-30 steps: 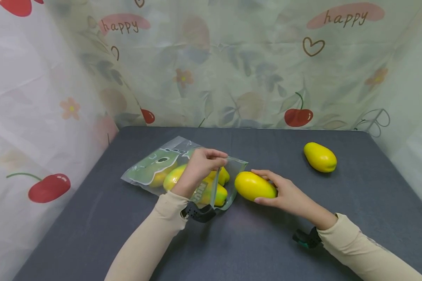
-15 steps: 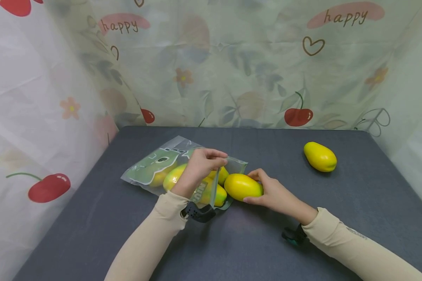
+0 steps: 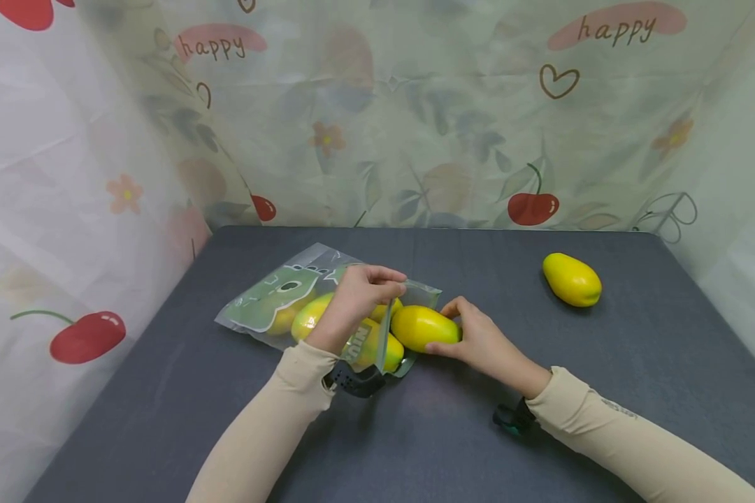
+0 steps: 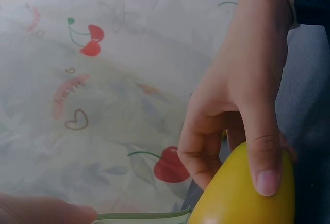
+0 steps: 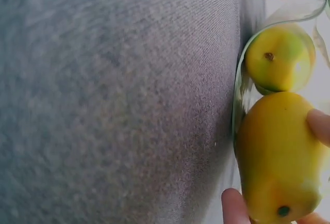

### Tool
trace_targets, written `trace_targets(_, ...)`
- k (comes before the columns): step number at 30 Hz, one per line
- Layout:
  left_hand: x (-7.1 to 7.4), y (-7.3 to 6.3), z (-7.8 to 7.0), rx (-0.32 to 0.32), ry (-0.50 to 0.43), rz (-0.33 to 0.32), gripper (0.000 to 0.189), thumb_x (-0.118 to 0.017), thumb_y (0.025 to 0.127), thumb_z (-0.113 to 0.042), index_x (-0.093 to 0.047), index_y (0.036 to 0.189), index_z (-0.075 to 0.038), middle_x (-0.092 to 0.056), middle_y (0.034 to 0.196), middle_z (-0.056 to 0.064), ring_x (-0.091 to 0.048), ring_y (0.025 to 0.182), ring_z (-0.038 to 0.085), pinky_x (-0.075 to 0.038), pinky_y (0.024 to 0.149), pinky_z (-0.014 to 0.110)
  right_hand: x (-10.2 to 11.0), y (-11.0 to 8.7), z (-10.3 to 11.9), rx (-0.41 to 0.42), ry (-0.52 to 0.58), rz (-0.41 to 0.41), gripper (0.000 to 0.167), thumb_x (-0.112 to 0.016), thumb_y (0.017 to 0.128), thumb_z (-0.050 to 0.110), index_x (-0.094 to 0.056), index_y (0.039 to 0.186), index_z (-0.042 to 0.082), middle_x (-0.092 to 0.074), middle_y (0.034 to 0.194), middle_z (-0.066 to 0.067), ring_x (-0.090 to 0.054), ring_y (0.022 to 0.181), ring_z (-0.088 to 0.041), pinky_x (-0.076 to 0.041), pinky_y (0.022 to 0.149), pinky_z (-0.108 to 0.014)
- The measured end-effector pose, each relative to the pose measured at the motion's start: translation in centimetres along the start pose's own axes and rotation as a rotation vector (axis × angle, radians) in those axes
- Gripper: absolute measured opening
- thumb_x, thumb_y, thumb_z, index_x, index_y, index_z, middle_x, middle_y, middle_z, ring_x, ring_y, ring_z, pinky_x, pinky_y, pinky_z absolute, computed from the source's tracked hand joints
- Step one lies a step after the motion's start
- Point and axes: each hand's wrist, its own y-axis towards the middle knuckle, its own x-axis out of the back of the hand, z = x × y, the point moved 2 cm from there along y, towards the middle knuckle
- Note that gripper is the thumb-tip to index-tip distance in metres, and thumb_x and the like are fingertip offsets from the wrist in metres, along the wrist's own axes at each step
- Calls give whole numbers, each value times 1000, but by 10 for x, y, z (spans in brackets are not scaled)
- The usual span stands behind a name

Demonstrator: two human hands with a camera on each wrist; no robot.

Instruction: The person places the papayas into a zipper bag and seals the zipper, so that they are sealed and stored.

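My left hand [image 3: 355,300] pinches the edge of a clear zip bag [image 3: 327,255] with a green cartoon print, holding its mouth apart. Several yellow-green mangoes [image 3: 311,316] lie inside the bag. At the mouth, my right hand [image 3: 484,349] grips a yellow mango [image 3: 423,328] between thumb and fingers; its far end is inside the opening. The right wrist view shows this mango [image 5: 281,152] against a bagged mango [image 5: 281,59], with the bag's rim [image 5: 236,110] beside them. Left fingertips [image 4: 67,212] on the bag edge appear low in the left wrist view.
Another yellow mango [image 3: 572,279] lies alone at the back right of the dark grey table [image 3: 163,391]. A printed curtain [image 3: 384,140] hangs behind the table and along both sides. Black bands with devices [image 3: 356,379] sit on both wrists.
My right hand has moved left with the mango, from just outside the bag's mouth into the opening. The left hand and the bag have stayed nearly in place.
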Motion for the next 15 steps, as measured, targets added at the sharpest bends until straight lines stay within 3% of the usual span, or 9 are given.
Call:
trace_targets(5,0,0,1,2,-1,1,23,-69,89,-18,-73,110,-10,-70,108,4,-63,95,23,-51,93,44,-2,-1,-1,-12,37,16,57,-75,84,36,-50,126,7,-58,126,-12,-60,110,-29,-51,90,-43)
trace_targets(10,0,0,1,-2,-3,-1,23,-69,89,-18,-73,110,-10,-70,108,4,-63,95,23,-52,90,41,-4,-2,1,5,82,41,58,-72,88,25,-45,137,7,-54,134,-16,-61,113,-33,-51,93,-47)
trace_targets(15,-1,-2,0,-14,0,-6,22,-69,89,-18,-73,109,-10,-71,106,5,-64,92,22,-53,83,36,-6,-3,3,-28,130,50,51,-70,89,18,-41,129,4,-52,133,-20,-59,116,-36,-52,93,-46)
